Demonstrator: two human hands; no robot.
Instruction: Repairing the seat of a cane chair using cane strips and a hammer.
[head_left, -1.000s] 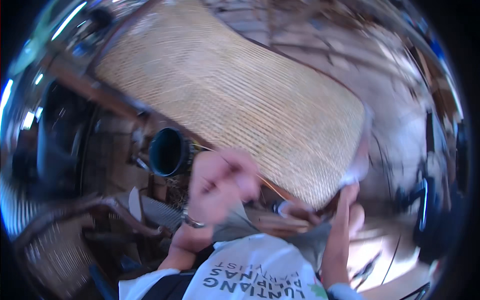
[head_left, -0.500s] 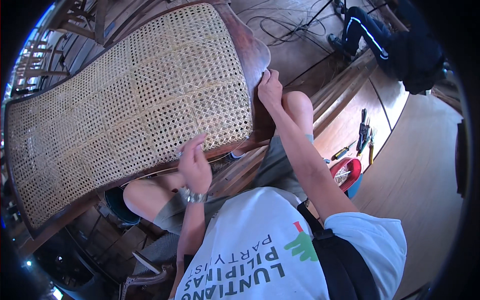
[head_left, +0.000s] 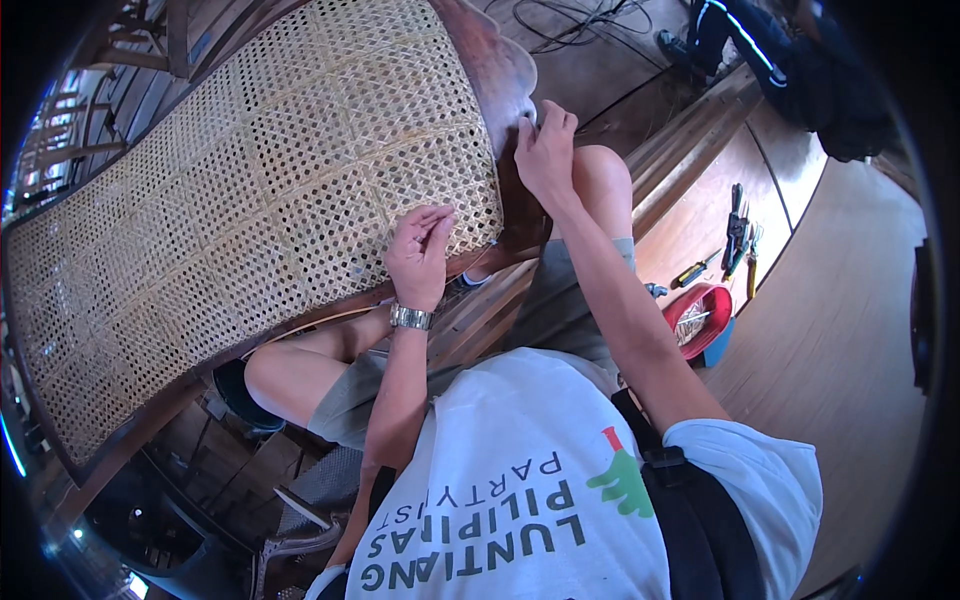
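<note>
A woven cane panel (head_left: 300,150) in a dark wooden frame (head_left: 507,195) lies across my lap. My left hand (head_left: 418,262), with a metal watch at the wrist, is over the panel's near right corner. Its thumb and fingers are drawn together; whatever may be between them is too small to make out. Past the frame's right side, my right hand (head_left: 546,160) is by the scalloped wooden edge (head_left: 500,65), fingers apart and thumb toward the wood. A loose pale cane strand (head_left: 325,319) curves along the near edge below my left hand.
To my right lie a screwdriver (head_left: 693,272), pliers (head_left: 754,262) and a black-handled tool (head_left: 737,225). Beside them stands a red bowl (head_left: 716,305) with pale bits inside. A person's dark-trousered leg (head_left: 740,45) and black cables (head_left: 580,25) are farther off.
My left hand has moved up and right over the panel, its fingers drawing together. My right hand has loosened from the wooden edge, its fingers spreading. The whole view has shifted slightly.
</note>
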